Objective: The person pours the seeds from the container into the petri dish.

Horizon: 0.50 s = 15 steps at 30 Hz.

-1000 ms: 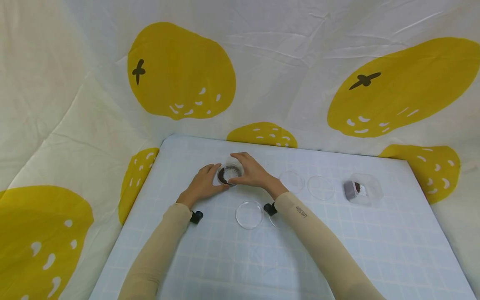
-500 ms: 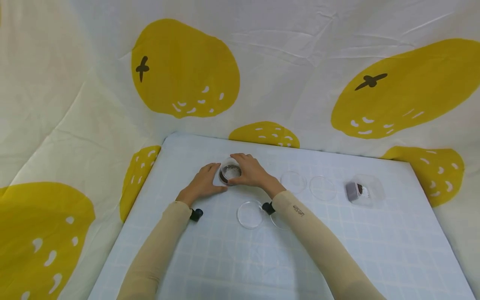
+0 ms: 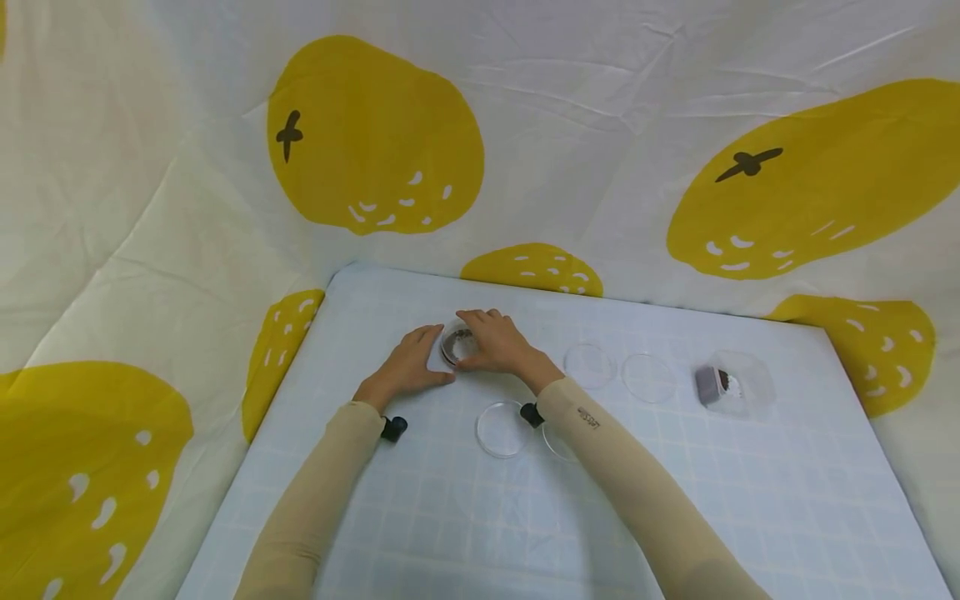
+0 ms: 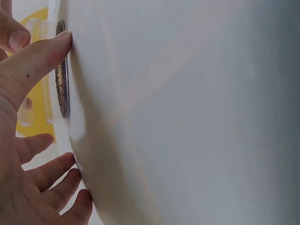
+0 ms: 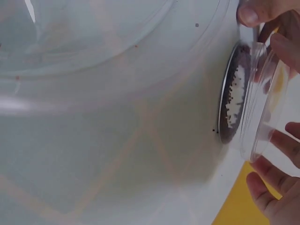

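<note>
My right hand (image 3: 498, 346) grips a clear round plastic piece, like a lid or shallow cup (image 5: 263, 105), between thumb and fingers. It stands just over a flat round dish (image 5: 233, 93) holding dark granules and white bits. From the head view I cannot tell whether the two touch. On the dish's left, my left hand (image 3: 408, 362) rests with its fingers spread and fairly straight. Its thumb (image 4: 54, 49) crosses in front of the dish edge in the left wrist view, and other fingertips lie against the table. My right fingers hide the dish's right side.
Clear round dishes or lids lie on the pale checked table: one nearer me (image 3: 502, 430), one partly under my right sleeve (image 3: 557, 442), and two farther right (image 3: 649, 377). A clear box (image 3: 753, 385) with a small greyish tub (image 3: 708, 385) stands at the right. Fabric walls surround the table.
My right hand has shifted slightly left with the clear piece, which now covers more of the dish. My left hand has stayed almost still. The view has drifted a little.
</note>
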{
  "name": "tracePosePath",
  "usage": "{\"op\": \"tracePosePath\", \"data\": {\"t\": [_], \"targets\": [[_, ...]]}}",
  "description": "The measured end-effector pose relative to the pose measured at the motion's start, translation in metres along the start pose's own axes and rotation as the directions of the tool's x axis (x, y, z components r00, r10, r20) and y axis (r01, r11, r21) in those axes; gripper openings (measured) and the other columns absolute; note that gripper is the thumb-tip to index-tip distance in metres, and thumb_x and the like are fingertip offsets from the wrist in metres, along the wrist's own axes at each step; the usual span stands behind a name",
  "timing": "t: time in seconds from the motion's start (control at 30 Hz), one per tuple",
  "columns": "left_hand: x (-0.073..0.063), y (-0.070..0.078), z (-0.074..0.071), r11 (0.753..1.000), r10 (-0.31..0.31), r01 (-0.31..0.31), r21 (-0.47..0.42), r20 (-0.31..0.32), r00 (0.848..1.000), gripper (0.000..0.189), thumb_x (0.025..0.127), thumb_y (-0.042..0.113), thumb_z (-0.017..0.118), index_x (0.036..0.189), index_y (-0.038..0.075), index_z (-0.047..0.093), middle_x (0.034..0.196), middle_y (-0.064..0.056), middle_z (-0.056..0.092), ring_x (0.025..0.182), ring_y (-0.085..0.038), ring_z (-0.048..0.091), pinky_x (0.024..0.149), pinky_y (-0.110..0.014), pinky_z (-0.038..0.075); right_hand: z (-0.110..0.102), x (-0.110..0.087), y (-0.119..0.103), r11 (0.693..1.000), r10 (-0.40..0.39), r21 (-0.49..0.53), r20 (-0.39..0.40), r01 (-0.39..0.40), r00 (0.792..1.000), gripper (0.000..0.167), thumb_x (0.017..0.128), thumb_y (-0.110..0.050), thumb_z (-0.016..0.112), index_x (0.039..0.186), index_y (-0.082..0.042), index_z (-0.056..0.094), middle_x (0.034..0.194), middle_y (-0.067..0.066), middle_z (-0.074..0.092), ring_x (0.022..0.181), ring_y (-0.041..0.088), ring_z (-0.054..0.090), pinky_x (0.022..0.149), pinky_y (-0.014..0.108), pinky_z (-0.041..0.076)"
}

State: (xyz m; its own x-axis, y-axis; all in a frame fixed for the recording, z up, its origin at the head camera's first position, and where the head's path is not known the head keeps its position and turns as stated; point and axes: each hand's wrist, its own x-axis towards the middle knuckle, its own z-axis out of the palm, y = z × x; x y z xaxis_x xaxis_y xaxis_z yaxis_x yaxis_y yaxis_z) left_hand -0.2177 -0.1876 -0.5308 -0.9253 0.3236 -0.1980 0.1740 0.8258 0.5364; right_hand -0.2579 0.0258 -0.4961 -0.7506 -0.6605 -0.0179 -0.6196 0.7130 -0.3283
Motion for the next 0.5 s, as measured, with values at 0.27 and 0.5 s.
{"op": "tracePosePath", "data": {"t": [0.27, 0.5], "targets": [[0.0007, -0.0016, 0.0012, 1.0, 0.006, -0.006, 0.007, -0.002, 1.0, 0.102, 0.084, 0.046, 0.08, 0.159, 0.008, 0.021, 0.161, -0.018, 0.024, 0.147, -0.037, 0.022, 0.117, -0.052, 0.024, 0.008, 0.0039, 0.0029, 1.0, 0.023, -0.014, 0.026, -0.023, 0.999, 0.096, 0.079, -0.051, 0.083, 0.154, -0.012, 0.037, 0.15, 0.01, 0.047, 0.129, 0.035, 0.045, 0.102, 0.053, 0.041], [0.0007, -0.0019, 0.0013, 1.0, 0.011, -0.011, 0.016, -0.009, 1.0, 0.102, 0.084, 0.047, 0.08, 0.158, 0.007, 0.023, 0.16, -0.018, 0.025, 0.146, -0.037, 0.023, 0.117, -0.052, 0.025, 0.01, 0.0063, 0.0014, 0.999, 0.03, -0.038, 0.052, -0.028, 0.998, 0.096, 0.079, -0.051, 0.082, 0.154, -0.012, 0.036, 0.15, 0.009, 0.046, 0.13, 0.033, 0.044, 0.103, 0.052, 0.04]]}}
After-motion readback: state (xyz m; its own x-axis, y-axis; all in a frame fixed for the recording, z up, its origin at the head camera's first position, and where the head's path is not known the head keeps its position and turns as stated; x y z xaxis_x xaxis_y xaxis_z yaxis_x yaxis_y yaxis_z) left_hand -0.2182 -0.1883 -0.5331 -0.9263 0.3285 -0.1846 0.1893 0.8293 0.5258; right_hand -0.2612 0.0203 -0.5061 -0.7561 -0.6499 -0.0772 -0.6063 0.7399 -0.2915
